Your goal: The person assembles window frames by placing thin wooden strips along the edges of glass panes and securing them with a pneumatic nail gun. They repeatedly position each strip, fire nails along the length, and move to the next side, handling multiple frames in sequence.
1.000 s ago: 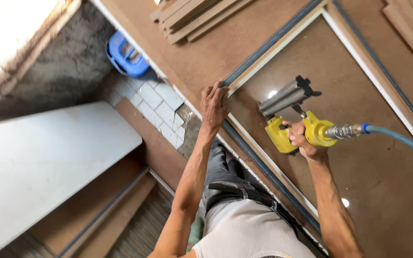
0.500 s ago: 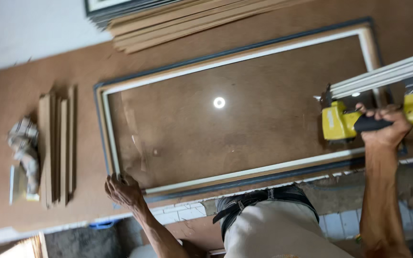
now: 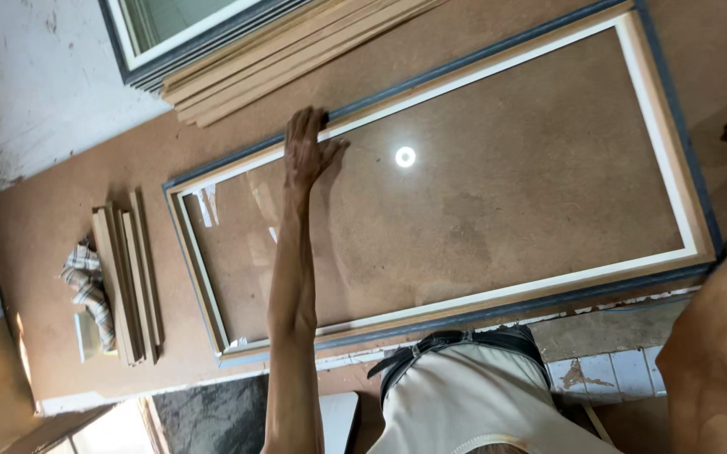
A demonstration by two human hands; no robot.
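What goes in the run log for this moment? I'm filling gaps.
left hand flat on far rail of frame | right hand out of view | glass pane in frame | wood strips left

No packages, labels, signs, screens.

The left arm reaches straight out from the body, elbow nearly locked and forearm long in view. The left hand [image 3: 306, 150] lies flat, palm down, fingers [image 3: 300, 124] extended together and thumb spread out to the side; it grips nothing. Of the right arm, only a bare stretch of forearm or upper arm shows at the right edge, bent upward. The right hand is out of view.
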